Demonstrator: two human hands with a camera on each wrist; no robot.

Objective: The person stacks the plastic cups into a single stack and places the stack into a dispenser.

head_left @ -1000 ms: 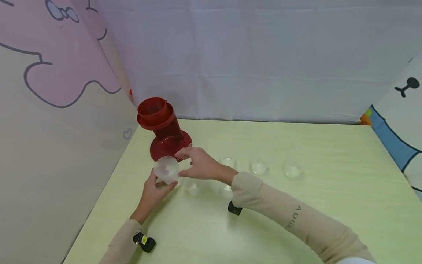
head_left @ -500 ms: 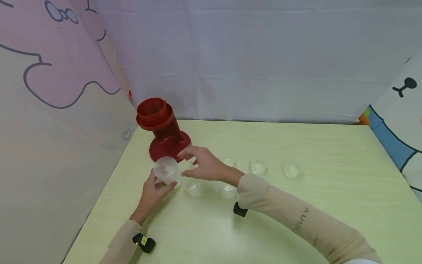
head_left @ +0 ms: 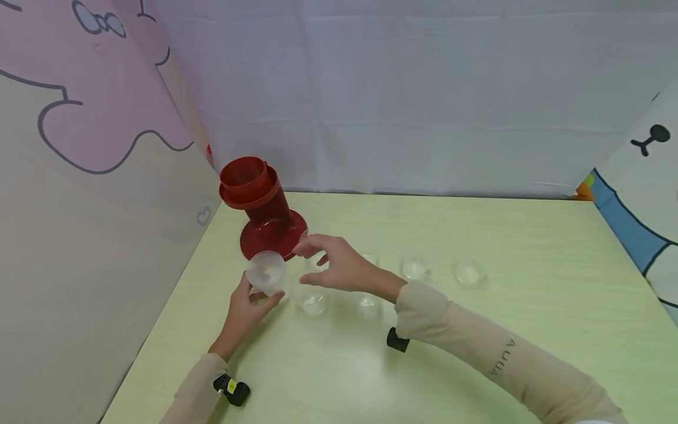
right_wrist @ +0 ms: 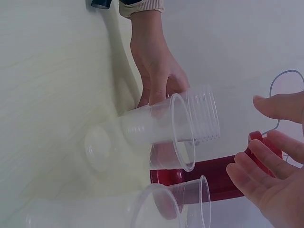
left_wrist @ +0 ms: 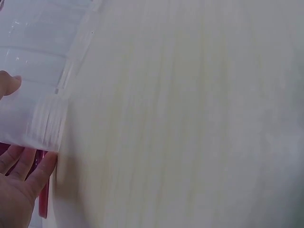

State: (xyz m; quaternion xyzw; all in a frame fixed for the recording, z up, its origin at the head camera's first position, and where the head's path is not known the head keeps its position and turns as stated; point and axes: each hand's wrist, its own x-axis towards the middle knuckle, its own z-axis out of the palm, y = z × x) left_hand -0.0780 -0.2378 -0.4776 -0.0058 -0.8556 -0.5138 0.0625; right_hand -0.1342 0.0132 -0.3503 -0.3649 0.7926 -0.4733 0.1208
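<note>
My left hand (head_left: 246, 312) grips a stack of clear plastic cups (head_left: 266, 272) above the left part of the table. In the left wrist view, thumb and fingers wrap the nested cups (left_wrist: 33, 114) from opposite sides. My right hand (head_left: 339, 265) hovers just right of the stack, thumb and fingers spread apart with nothing between them. Below and beside it, clear plastic cups stand singly on the table, including a front cup (head_left: 313, 303) and another cup (head_left: 368, 303). Part of the cups behind the right hand is hidden.
A red plastic stand (head_left: 265, 206) with a round base and a wide tubular top stands at the back left, close to the left hand. Further right on the table are one clear cup (head_left: 415, 269) and another clear cup (head_left: 469, 272). Printed cloth walls border the table.
My right hand has drawn away to the right from the cup stack, its fingers staying apart. The left hand and its stack have stayed nearly in place.
</note>
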